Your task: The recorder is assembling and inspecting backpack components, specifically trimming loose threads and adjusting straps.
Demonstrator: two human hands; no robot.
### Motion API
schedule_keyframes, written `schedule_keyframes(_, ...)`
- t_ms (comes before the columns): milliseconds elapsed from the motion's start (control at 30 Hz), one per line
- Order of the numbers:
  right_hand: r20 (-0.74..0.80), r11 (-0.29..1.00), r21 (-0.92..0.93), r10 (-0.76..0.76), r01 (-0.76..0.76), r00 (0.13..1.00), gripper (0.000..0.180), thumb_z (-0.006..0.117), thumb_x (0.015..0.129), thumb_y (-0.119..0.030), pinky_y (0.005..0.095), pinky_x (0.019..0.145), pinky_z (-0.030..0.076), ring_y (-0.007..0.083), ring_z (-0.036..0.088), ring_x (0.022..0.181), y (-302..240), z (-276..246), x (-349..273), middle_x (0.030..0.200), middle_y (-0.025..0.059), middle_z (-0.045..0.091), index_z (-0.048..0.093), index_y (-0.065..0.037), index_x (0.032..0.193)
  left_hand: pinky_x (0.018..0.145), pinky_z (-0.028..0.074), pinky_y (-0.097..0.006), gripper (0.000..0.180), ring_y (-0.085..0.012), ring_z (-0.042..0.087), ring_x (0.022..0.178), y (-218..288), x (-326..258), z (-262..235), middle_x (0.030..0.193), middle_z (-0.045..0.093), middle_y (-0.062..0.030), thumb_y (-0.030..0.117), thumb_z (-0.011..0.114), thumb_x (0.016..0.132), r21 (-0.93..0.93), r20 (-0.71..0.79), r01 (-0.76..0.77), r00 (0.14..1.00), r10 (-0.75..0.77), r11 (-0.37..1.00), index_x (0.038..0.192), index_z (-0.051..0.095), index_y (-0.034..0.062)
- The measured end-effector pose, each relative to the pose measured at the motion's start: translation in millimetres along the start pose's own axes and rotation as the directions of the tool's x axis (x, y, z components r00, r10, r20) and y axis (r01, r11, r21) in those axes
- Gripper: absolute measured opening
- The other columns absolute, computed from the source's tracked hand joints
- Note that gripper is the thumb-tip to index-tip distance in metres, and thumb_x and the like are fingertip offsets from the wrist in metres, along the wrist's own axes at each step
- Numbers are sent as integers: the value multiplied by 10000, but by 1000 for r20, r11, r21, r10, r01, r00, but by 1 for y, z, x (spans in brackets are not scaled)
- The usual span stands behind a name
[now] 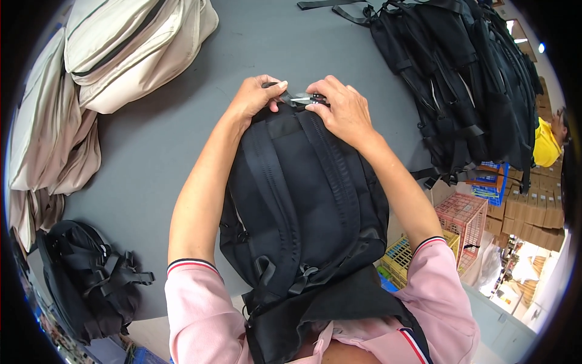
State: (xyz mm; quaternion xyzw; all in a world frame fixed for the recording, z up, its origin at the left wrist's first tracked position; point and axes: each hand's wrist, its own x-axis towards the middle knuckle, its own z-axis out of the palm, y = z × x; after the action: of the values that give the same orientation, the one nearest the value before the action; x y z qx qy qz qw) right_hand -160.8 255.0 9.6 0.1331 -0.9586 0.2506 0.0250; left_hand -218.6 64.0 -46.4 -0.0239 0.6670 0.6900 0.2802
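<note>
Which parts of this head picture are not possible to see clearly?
- Small metal tool at the top of the black backpack: mostly covered by the right hand and left hand; its kind is unclear.
- Backpack front: faces down on the grey table.
- Beige bags: cut off by the rim.

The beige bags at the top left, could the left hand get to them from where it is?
Probably yes: the left hand pinches the black backpack, and only bare grey table lies between it and the beige bags.

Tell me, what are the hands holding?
Both hands pinch the black backpack at its top edge: left hand, and right hand, which also grips small snips.
</note>
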Motion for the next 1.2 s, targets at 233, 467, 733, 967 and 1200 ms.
schedule_keyframes(233,121,878,-344,-309,332,943,173,685,751,-145,336,641,426,228,540,675,-4,-16,15,828,5,565,640,-135,918,500,379,-201,318,-66,454,508,5,-4,2,719,635,-70,252,698,815,36,-31,-31,999,32,999,958,613,-19)
schedule_keyframes(467,12,883,-281,-389,376,921,153,684,751,-142,336,625,415,214,536,655,-5,-14,15,785,0,561,656,-132,901,493,374,-207,341,-63,440,514,5,-5,1,725,640,-67,253,699,814,28,-17,-12,1000,12,1000,996,617,-23)
schedule_keyframes(733,-124,912,387,200,-139,972,242,685,770,-215,323,691,464,217,588,713,51,18,11,835,54,609,631,-79,963,681,453,-317,239,-171,563,683,-28,5,-2,903,650,-101,144,644,829,269,-429,-304,812,396,914,1020,614,4)
schedule_keyframes(967,152,701,487,519,-521,841,363,719,766,-303,302,678,475,135,583,737,25,25,-31,784,59,631,601,-2,931,754,464,-386,62,-286,567,852,3,-35,41,865,597,-109,82,607,795,850,-22,-305,793,609,429,805,637,29)
schedule_keyframes(1200,396,519,587,485,-621,780,426,739,768,-288,228,650,422,70,504,744,14,16,-24,810,26,555,570,34,990,737,475,-390,65,-271,578,855,-11,-33,39,864,579,-88,39,580,803,808,-38,-362,755,654,464,832,638,37)
